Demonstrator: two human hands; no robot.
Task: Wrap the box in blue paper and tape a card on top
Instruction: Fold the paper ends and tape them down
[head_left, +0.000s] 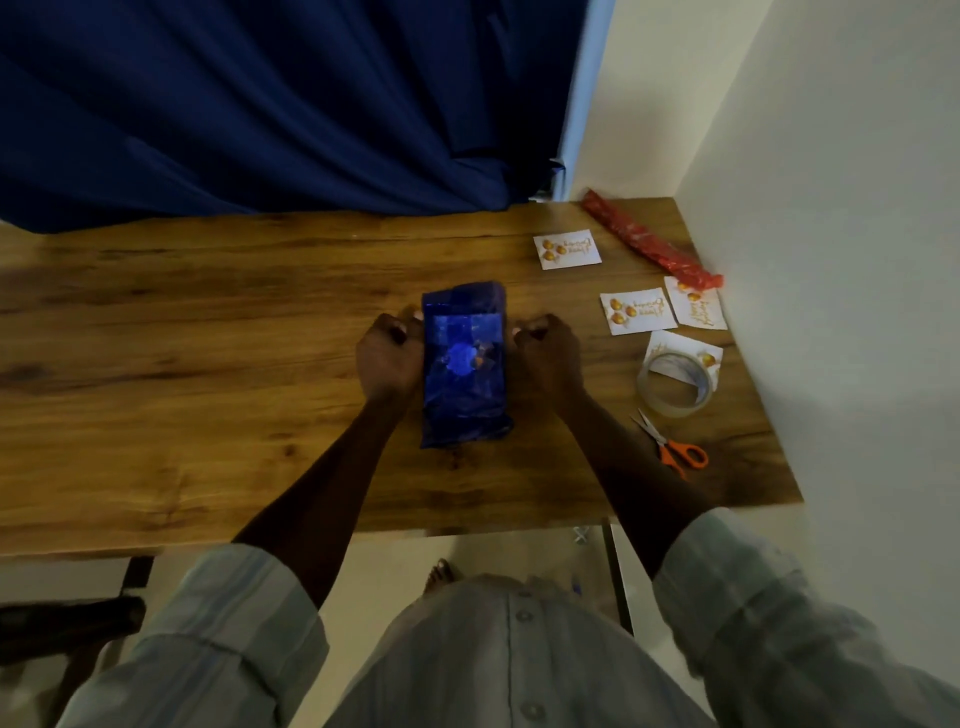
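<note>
The box (464, 364) sits mid-worktop (208, 338) already in blue paper (the near end looks crumpled), with the left hand (389, 351) and right hand (545, 353) curled against its sides, while cards (638, 310) and tape (674, 383) wait at three o'clock, unused.
</note>
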